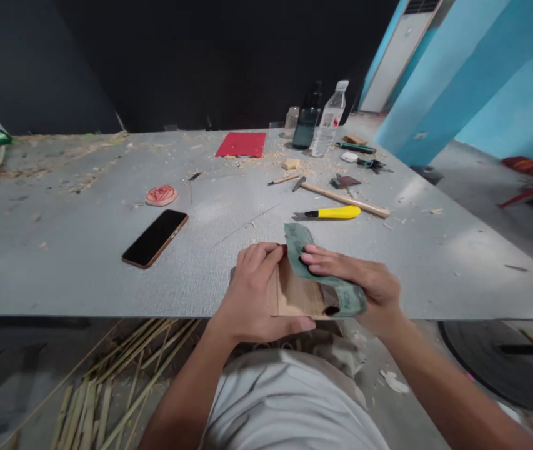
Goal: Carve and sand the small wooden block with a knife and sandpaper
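At the table's front edge my left hand (pixel 254 294) grips a small wooden block (pixel 294 297) by its left side, fingers over the far edge and thumb along the near edge. My right hand (pixel 355 272) presses a strip of green sandpaper (pixel 301 244) onto the block's right part, its fingers lying on the strip. One lower corner of the sandpaper curls up, showing a dark brown side. Just beyond the hands lies a yellow-handled knife (pixel 336 213), and behind it a small hammer (pixel 345 199) with a wooden handle.
A phone (pixel 156 239) and a round wooden disc (pixel 162 195) with a red design lie to the left. Farther back are red paper (pixel 241 144), a dark bottle (pixel 307 125) and a clear water bottle (pixel 330 122). Wood shavings litter the grey table (pixel 60 269). Bamboo strips (pixel 120 369) lie below.
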`<state>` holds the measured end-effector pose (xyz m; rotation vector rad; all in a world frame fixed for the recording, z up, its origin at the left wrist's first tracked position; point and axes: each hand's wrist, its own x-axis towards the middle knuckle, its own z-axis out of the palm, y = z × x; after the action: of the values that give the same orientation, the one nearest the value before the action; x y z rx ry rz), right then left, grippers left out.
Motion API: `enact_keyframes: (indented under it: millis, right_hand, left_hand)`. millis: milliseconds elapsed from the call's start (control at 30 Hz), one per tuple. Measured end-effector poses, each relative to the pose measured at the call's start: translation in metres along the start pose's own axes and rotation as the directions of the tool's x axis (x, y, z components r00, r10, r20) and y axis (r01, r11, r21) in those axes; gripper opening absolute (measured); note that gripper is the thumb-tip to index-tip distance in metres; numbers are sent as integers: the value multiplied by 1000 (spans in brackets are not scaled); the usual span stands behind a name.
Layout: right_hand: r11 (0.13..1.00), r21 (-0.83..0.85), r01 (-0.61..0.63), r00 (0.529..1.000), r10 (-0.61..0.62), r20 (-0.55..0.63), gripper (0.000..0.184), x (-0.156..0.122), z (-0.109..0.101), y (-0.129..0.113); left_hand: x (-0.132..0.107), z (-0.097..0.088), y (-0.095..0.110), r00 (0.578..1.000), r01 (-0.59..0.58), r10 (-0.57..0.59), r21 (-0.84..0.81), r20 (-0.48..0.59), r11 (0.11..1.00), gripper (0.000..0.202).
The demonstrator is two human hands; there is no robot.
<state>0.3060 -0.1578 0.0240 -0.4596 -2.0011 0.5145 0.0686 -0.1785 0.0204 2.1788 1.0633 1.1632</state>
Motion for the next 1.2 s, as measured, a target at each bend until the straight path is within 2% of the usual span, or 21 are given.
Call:
enact_keyframes:
  millis: [100,200,267,333,433,533,633,700,800,900,1033,1100,1200]
  right_hand:
    - [1000,2,22,1000,-22,-5,35,6,2,-4]
    - [997,6,80,987,-80,136,37,5,2,-26]
    - [995,-4,103,970,-99,223,40,3,-2,-35]
    - [995,-39,91,978,-82,194,40,2,-6,-31]
    - [997,-51,60,995,-56,76,37,5,-8,-8]
    - [997,-53,62,996,-58,70,38,10,-6,3]
    - [996,-51,70,992,-64,110,39,11,-2,-13]
    - [995,-34,90,981,-82,178,40,9,-2,-29]
    - [991,-34,128,964,-116,238,39,7,-7,-33]
    - [993,-62,101,988,-93,122,34,12,-14,-13]
    - [996,-83,-44,996,37,-77,25,20,-12,10]
    - [980,-98,-171,968,148,-203,23,20,-6,11]
    - [956,-29,-293,889,261,-375,21,12,4,13]
  left_hand:
    - [-2,-1,-1,999,26,-26,-10,-19,1000,83]
    - [-3,-2,-2,997,49,-46,43,-70,998,85]
    - [-3,-2,-1,998,23,-18,72,-67,997,91]
    - [-2,-1,0,999,-7,9,77,-33,997,94]
    - [-1,0,0,1000,-6,7,38,-11,999,89]
    - [-3,-1,-2,1000,16,-17,-36,-22,999,85]
    - [-6,-3,-3,996,71,-75,-66,-51,995,83]
    - [-8,-3,-3,994,87,-90,-50,-68,995,87]
    - [-9,-3,-4,999,26,-27,-26,-46,999,97]
    - [-9,-3,-5,1000,-12,11,-70,-4,997,99]
    - [-11,-5,-8,1000,16,-20,-170,-23,985,103]
    - [-13,-5,-10,999,3,-10,-156,-47,988,107]
    - [-15,-4,-11,999,-12,5,-123,-52,992,110]
